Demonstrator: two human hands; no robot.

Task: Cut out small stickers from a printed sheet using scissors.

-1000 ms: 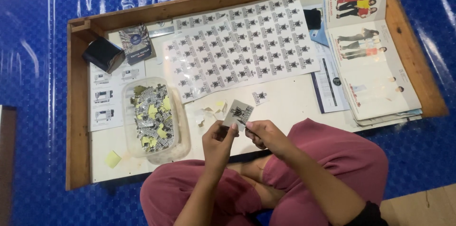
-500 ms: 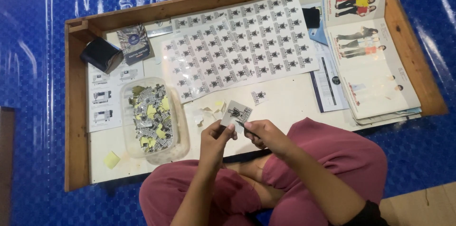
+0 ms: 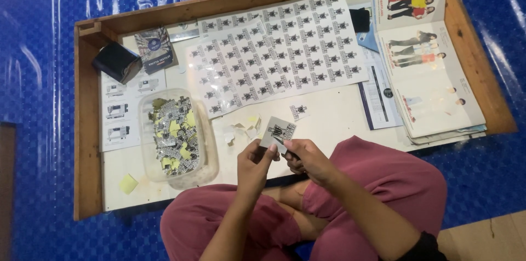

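Observation:
I sit cross-legged in red trousers at a low wooden tray table (image 3: 87, 129). Both hands hold a small grey card with a dark printed sticker (image 3: 277, 131) just over the table's near edge. My left hand (image 3: 255, 165) pinches its lower left corner. My right hand (image 3: 308, 159) grips its lower right side, fingers curled. Behind the card lies a large sheet of many identical printed stickers (image 3: 274, 55). A single loose sticker (image 3: 298, 111) lies just beyond the card.
A clear plastic tub (image 3: 204, 151) holds several stickers and yellow scraps. Paper scraps (image 3: 241, 128) lie beside it. A black box (image 3: 116, 62), a booklet (image 3: 154, 47), sewing-machine leaflets (image 3: 123, 113), and open clothing catalogues (image 3: 427, 69) rest on the table. Blue plastic sheeting (image 3: 38, 74) surrounds it.
Both hands and the card stay in nearly the same spot; the fingers have shifted slightly on the card.

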